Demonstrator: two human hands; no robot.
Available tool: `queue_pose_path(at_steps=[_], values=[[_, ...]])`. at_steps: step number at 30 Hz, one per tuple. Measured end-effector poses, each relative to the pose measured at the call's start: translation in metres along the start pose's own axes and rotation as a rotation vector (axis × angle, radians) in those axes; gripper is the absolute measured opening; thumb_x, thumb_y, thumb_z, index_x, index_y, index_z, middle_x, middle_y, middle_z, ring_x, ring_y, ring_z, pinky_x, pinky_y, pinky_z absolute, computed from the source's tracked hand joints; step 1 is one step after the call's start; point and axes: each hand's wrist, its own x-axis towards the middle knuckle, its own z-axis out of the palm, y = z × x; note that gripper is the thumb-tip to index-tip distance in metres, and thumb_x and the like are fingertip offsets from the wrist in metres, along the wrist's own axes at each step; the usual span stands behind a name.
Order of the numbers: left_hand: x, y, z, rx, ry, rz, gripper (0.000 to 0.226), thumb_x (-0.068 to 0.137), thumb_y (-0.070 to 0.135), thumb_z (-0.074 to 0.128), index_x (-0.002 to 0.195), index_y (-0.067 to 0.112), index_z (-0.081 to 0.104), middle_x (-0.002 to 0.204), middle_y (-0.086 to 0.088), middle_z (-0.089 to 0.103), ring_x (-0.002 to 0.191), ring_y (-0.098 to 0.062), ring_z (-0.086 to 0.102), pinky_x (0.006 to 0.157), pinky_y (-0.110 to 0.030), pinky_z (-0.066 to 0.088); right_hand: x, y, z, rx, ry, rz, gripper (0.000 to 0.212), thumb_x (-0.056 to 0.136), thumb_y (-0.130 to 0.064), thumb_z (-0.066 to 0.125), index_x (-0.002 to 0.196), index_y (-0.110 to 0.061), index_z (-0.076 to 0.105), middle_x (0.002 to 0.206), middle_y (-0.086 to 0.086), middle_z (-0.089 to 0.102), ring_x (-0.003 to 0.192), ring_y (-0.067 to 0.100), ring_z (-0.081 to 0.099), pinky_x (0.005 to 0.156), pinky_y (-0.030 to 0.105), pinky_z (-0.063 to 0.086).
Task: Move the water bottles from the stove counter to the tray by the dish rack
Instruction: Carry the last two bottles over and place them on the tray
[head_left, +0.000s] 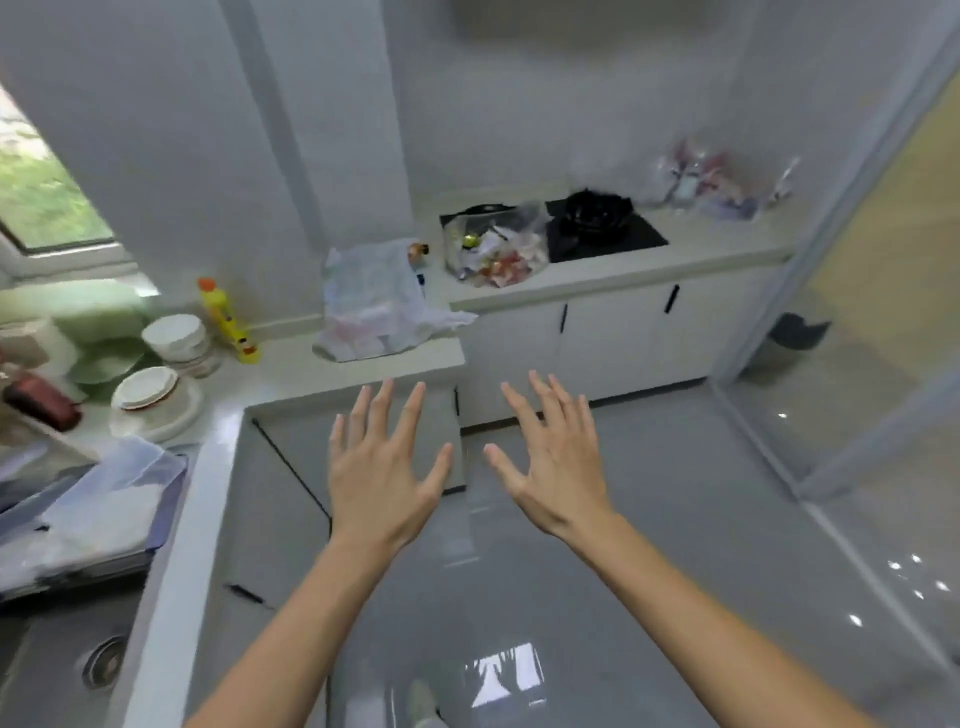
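**Both hands empty, bottles far off by the stove**

We see 2 bare hands held out over the floor, palms down. The left hand (382, 470) has its fingers spread wide and grips nothing. The right hand (553, 460) is the same: fingers fanned apart, nothing in it. The 2 hands are side by side, near each other but not touching, with both forearms reaching in from the bottom edge.

We take the stove (602, 228) as our landmark. It is black, set into the counter (623, 270) against the far wall, well beyond the hands. Just right of the stove stands a blurred cluster of clear plastic, likely the bottles (711, 182); we cannot count them. Just left of the stove, overlapping its left side, lies a clear bag (496, 249) full of mixed scraps. Further left of the stove a crumpled white bag (374, 301) sits on a lower counter. Well left of the stove a yellow bottle (226, 319) stands by the wall, beside stacked white bowls (176, 338) and green plates (106, 358). Far left and nearer us, a blurred tray (93, 499) under clear plastic lies by the sink (67, 660).
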Motion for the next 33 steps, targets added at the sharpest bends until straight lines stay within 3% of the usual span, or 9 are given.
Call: queue_pose_path(at_steps=[8,14,19,26,33], values=[[0.137,0.098,0.089,-0.114,-0.069,0.247,0.076,0.097,0.071,0.037,0.165,0.036,0.034,0.170,-0.007,0.036,0.161,-0.030,0.025,0.128,-0.053,0.023,0.072,0.132,-0.027,-0.094,0.098,0.260,0.078,0.098,-0.073,0.029,0.166,-0.035,0.023,0.177,0.001,0.010,0.164,0.022,0.002,0.132,0.050,0.000],[0.267,0.150,0.144,-0.219,-0.089,0.296,0.078,0.097,0.070,0.033,0.163,0.030,0.039,0.168,-0.012,0.038,0.159,-0.033,0.028,0.126,-0.056,0.028,0.150,0.202,-0.045,-0.143,0.133,0.411,0.077,0.100,-0.073,0.028,0.166,-0.035,0.023,0.177,0.001,0.009,0.164,0.018,-0.003,0.132,0.046,-0.006],[0.352,0.214,0.170,-0.275,-0.110,0.434,0.077,0.097,0.066,0.039,0.165,0.030,0.034,0.171,-0.008,0.033,0.161,-0.030,0.022,0.129,-0.053,0.023,0.204,0.262,-0.078,-0.175,0.240,0.528,0.075,0.099,-0.071,0.032,0.165,-0.035,0.028,0.176,0.000,0.016,0.164,0.020,0.005,0.132,0.048,0.000],[0.428,0.299,0.217,-0.301,-0.135,0.557,0.077,0.096,0.067,0.038,0.164,0.030,0.036,0.173,-0.006,0.030,0.162,-0.028,0.018,0.129,-0.051,0.019,0.244,0.348,-0.100,-0.146,0.280,0.637,0.075,0.100,-0.072,0.030,0.166,-0.037,0.022,0.176,-0.002,0.013,0.164,0.018,0.001,0.132,0.048,-0.001],[0.508,0.416,0.277,-0.294,-0.116,0.616,0.076,0.098,0.066,0.039,0.164,0.030,0.035,0.171,-0.006,0.033,0.161,-0.029,0.022,0.129,-0.054,0.023,0.302,0.481,-0.134,-0.109,0.303,0.675,0.081,0.097,-0.075,0.021,0.167,-0.036,0.018,0.177,-0.001,0.008,0.164,0.021,0.004,0.132,0.051,0.002]])
